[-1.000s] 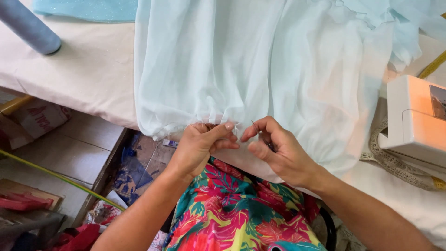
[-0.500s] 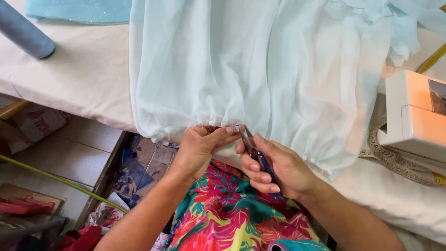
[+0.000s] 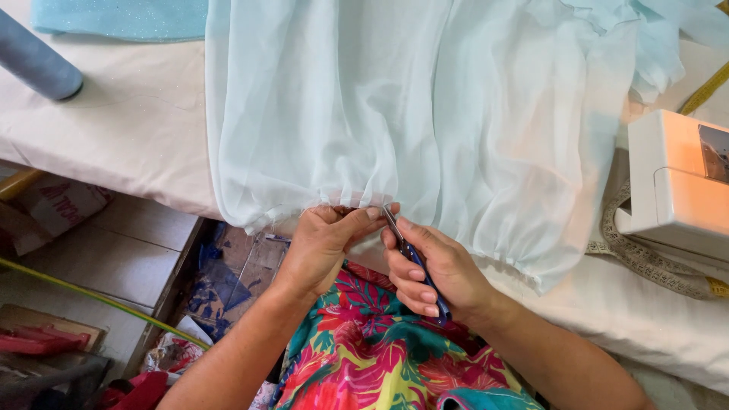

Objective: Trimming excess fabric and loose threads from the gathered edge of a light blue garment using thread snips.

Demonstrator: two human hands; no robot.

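A sheer pale blue fabric (image 3: 425, 114) with a gathered lower edge hangs over the front of a white padded table (image 3: 129, 144). My left hand (image 3: 323, 247) pinches that gathered edge between thumb and fingers. My right hand (image 3: 437, 269) grips a small blue-handled thread snipper (image 3: 414, 262), its metal tip up against the hem right beside my left thumb. A bright floral garment covers my lap below both hands.
A white sewing machine (image 3: 676, 182) stands at the right with lace trim (image 3: 645, 262) beneath it. A blue-grey roll (image 3: 34, 61) and a turquoise cloth (image 3: 121, 17) lie at the back left. Boxes and scraps (image 3: 53, 209) sit on the tiled floor at left.
My right hand went from pinching the hem with bare fingers to holding the snipper, and its tip has come up to the gathered edge. My left hand keeps its grip.
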